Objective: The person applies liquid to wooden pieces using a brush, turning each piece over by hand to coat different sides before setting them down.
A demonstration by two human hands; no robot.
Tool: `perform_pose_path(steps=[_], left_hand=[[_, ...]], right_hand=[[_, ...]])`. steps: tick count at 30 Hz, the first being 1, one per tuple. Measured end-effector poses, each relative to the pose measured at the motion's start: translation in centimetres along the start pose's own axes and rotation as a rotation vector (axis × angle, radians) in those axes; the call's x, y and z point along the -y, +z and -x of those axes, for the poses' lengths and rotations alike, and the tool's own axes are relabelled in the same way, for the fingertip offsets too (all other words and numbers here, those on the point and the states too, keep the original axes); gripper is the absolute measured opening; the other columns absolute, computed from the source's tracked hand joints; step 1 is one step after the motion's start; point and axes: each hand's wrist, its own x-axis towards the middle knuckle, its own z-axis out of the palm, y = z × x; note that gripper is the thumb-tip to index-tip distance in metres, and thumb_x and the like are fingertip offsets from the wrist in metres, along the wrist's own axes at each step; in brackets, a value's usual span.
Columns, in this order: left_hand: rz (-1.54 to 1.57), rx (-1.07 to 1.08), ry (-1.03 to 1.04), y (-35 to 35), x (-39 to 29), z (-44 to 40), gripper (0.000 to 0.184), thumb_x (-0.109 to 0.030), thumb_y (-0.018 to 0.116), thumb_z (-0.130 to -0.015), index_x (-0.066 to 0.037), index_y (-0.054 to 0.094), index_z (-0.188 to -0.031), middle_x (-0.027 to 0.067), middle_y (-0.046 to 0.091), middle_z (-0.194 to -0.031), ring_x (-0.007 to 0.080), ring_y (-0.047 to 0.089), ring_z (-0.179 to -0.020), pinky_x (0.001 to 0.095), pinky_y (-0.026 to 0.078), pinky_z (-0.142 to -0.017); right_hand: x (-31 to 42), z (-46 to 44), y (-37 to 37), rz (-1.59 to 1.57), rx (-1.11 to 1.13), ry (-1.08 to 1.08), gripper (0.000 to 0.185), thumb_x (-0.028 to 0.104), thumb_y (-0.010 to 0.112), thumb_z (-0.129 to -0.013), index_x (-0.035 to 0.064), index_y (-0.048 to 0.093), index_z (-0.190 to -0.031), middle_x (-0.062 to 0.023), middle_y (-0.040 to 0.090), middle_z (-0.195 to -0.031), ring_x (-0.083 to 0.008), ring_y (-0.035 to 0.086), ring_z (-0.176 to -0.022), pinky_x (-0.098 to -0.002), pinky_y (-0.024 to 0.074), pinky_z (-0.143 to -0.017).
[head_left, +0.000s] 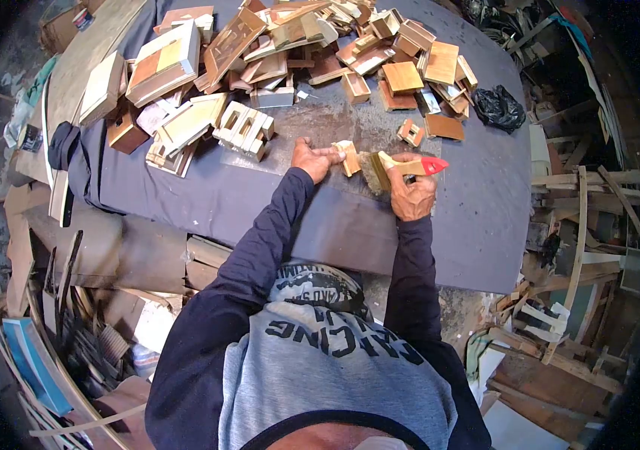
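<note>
My left hand point(314, 160) holds a small light wooden piece point(349, 158) between its fingers, near the middle of the table. Just right of it, my right hand point(412, 196) grips a wide brush point(430, 166) with a red-tipped handle. The brush's pale bristles point(373, 172) point left toward the wooden piece, close beside it; whether they touch is unclear. A small square wooden frame point(410, 133) lies on the table beyond my right hand. Left of my left hand stands a slotted block of pale wood point(244, 129).
Wooden boxes and boards point(260, 52) are heaped along the table's far side. A black plastic bag point(499, 109) lies at the right on the dark cloth point(477, 225). Scrap wood point(582, 247) fills the floor at right, and more strips stand at lower left.
</note>
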Motion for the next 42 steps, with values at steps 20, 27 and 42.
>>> perform_pose_path(steps=[20,27,42], left_hand=[[0.345,-0.303,0.047,1.9,-2.0,3.8,0.092,-0.010,0.083,-0.072,0.012,0.018,-0.134,0.0180,0.067,-0.101,0.0104,0.051,-0.062,0.0209,0.042,-0.051],[0.323,-0.329,0.096,3.7,-1.5,5.2,0.099,-0.009,0.081,-0.073,0.008,0.010,-0.140,0.0301,0.053,-0.128,0.0298,0.056,-0.115,0.0374,0.040,-0.103],[0.904,0.069,0.079,4.1,-0.9,8.1,0.031,-0.032,0.058,-0.095,-0.006,0.057,-0.112,0.0023,0.059,-0.089,0.0112,0.052,-0.071,0.0338,0.046,-0.068]], right_hand=[[1.8,-0.6,-1.2,-0.387,-0.116,-0.049,0.015,0.006,0.072,-0.082,-0.0001,0.067,-0.095,-0.0051,0.066,-0.090,-0.0131,0.061,-0.081,-0.0277,0.0483,-0.077],[0.5,-0.6,-2.5,-0.053,-0.057,-0.185,0.013,0.008,0.072,-0.079,0.0020,0.067,-0.089,-0.0070,0.068,-0.082,-0.0176,0.066,-0.075,-0.0301,0.0510,-0.071],[-0.2,-0.5,-5.9,-0.707,-0.054,-0.100,0.013,0.000,0.067,-0.085,-0.0028,0.064,-0.097,-0.0066,0.065,-0.094,-0.0134,0.061,-0.086,-0.0274,0.0489,-0.081]])
